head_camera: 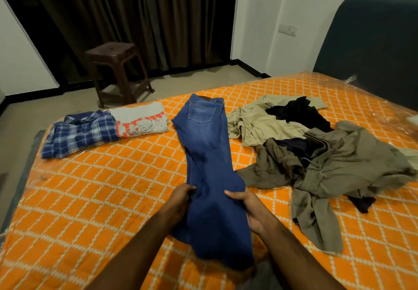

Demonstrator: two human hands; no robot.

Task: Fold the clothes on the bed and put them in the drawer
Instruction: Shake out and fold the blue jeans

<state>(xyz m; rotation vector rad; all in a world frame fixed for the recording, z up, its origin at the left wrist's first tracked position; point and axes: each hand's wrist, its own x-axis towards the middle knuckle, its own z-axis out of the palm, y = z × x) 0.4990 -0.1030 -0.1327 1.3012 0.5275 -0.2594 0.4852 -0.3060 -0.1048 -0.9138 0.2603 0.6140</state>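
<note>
— So, where are the jeans (207, 154) right now?

— Laid lengthwise down the middle of the bed (113, 187), legs doubled together, waistband and back pocket at the far end. The near end is lifted off the cover, gripped from both sides.

— By both hands?

— Yes. The left hand (181, 201) curls its fingers round the left edge of the denim, the right hand (251, 208) clasps the right edge, thumb lying on top of the cloth. Below the hands, the leg ends hang down towards the person.

— Anything folded already?

— Two pieces, at the far left of the bed: a blue plaid shirt (79, 133) and, touching its right side, a grey T-shirt (141, 120) with an orange print. Both sit well apart from the jeans.

— And the unfolded ones?

— A loose heap right of the jeans: a beige garment (255, 122) at the back with a black garment (298, 111) on it, and an olive-green garment (339, 167) sprawled nearer, with something dark tucked in its folds.

— Any drawer or container?

— None I can see from here. Beyond the bed stands a brown plastic stool (117, 70) before dark curtains (135, 18); a dark headboard (373, 45) rises on the right.
</note>
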